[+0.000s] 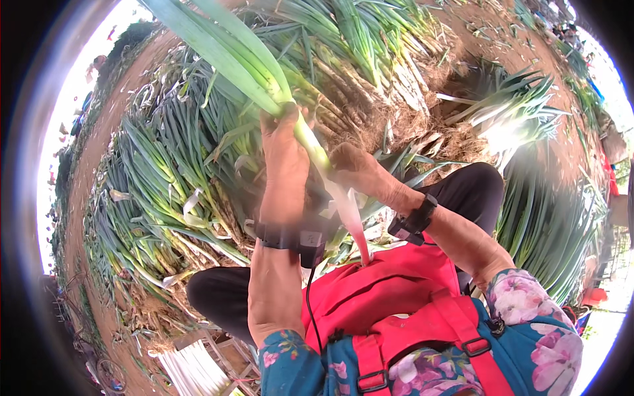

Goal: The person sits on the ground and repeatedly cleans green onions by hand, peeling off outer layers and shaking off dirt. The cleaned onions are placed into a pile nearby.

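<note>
A long green onion (pixel 313 146) slants across the view, its broad green leaves at the upper left and its pale root end down against the red apron (pixel 396 287). My left hand (pixel 285 158) is closed around the stalk just below where the leaves split. Lower down, my right hand (pixel 364 173) has its fingers curled against the stalk; the fingertips are partly hidden. A thin pale flap of skin (pixel 352 200) stands off the stalk below that hand. Both wrists wear black strapped devices.
Heaped unpeeled green onions with brown roots lie ahead (pixel 366 99) and at the left (pixel 153 168). Paler-stalked onions (pixel 515 111) sit at the right, with more long leaves (pixel 550 232) beside my knee. White stalks (pixel 193 366) lie near a wooden frame (pixel 235 354) at lower left.
</note>
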Demonstrator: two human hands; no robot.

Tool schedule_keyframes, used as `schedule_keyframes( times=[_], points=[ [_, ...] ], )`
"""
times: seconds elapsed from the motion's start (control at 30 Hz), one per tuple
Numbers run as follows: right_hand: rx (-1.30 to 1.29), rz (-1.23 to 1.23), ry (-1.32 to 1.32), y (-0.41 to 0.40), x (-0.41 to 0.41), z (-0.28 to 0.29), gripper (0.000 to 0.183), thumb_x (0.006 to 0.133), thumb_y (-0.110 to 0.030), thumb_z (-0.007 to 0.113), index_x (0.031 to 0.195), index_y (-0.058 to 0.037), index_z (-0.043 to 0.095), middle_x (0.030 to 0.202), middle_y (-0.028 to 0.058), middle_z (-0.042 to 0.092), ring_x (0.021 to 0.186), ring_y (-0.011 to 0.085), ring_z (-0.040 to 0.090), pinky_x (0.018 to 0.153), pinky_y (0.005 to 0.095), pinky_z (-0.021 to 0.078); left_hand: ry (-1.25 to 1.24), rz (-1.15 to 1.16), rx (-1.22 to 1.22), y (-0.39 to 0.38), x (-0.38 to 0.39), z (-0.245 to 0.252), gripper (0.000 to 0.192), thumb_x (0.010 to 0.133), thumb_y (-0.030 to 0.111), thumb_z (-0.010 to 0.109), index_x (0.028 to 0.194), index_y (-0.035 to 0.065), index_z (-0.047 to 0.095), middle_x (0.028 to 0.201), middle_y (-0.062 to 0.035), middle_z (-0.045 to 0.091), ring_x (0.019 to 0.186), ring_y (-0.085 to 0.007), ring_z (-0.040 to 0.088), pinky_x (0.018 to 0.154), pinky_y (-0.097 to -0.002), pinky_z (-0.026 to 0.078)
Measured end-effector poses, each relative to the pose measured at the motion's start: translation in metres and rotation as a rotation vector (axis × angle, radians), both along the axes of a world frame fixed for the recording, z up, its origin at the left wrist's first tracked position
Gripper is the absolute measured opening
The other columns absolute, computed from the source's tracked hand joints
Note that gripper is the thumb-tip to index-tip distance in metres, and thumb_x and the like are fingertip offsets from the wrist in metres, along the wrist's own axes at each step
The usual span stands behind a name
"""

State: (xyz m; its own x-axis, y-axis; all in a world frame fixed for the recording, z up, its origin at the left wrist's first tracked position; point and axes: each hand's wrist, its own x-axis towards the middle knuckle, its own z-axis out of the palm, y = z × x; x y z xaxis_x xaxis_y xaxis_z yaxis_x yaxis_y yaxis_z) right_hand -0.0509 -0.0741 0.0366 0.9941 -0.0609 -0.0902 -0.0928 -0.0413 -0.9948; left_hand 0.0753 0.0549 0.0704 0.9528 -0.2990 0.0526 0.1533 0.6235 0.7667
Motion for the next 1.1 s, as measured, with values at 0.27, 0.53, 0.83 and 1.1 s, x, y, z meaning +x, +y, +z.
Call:
schedule_keyframes(
  times=[0.27,0.53,0.83,1.1],
  points=[
    [0.224,0.156,0.103,0.015,-0.004,-0.011,0.023,0.086,-0.016,0.073,0.098,-0.0031,0.059,0.084,0.0015,0.057,0.079,0.0126,0.058,0.068,0.0311,0.0487,0.160,0.055,0.068,0.022,-0.004,-0.012,0.036,0.094,0.006,0.070,0.126,0.0167,0.055,0.102,-0.0027,0.061,0.093,-0.0196,0.063,0.081,-0.0481,0.057],
    [-0.690,0.121,-0.440,0.048,-0.017,-0.005,0.019,0.075,-0.010,0.070,0.087,-0.0045,0.057,0.083,0.0141,0.061,0.079,0.0374,0.063,0.070,0.0403,0.0529,0.171,0.234,0.276,0.030,0.000,-0.017,0.040,0.094,0.003,0.069,0.126,0.0185,0.051,0.105,-0.0028,0.061,0.090,-0.0201,0.064,0.078,-0.0479,0.057],
    [0.570,-0.054,0.118,0.018,-0.013,-0.003,0.019,0.094,-0.017,0.066,0.108,-0.0050,0.062,0.093,0.0027,0.068,0.084,0.0079,0.065,0.070,0.0220,0.0492,0.005,0.347,0.233,0.060,0.035,0.008,0.035,0.095,0.006,0.066,0.122,0.0157,0.047,0.105,-0.0039,0.059,0.081,-0.0204,0.065,0.067,-0.0381,0.055],
    [-0.737,0.303,0.205,0.021,-0.014,-0.032,0.052,0.098,-0.046,0.062,0.128,-0.0041,0.062,0.098,0.0165,0.073,0.091,0.0261,0.071,0.079,0.0350,0.0540,-0.204,0.527,0.221,0.088,0.062,0.032,0.041,0.096,0.007,0.066,0.128,0.0144,0.042,0.100,-0.0062,0.058,0.072,-0.0196,0.061,0.061,-0.0353,0.052]
  ],
)
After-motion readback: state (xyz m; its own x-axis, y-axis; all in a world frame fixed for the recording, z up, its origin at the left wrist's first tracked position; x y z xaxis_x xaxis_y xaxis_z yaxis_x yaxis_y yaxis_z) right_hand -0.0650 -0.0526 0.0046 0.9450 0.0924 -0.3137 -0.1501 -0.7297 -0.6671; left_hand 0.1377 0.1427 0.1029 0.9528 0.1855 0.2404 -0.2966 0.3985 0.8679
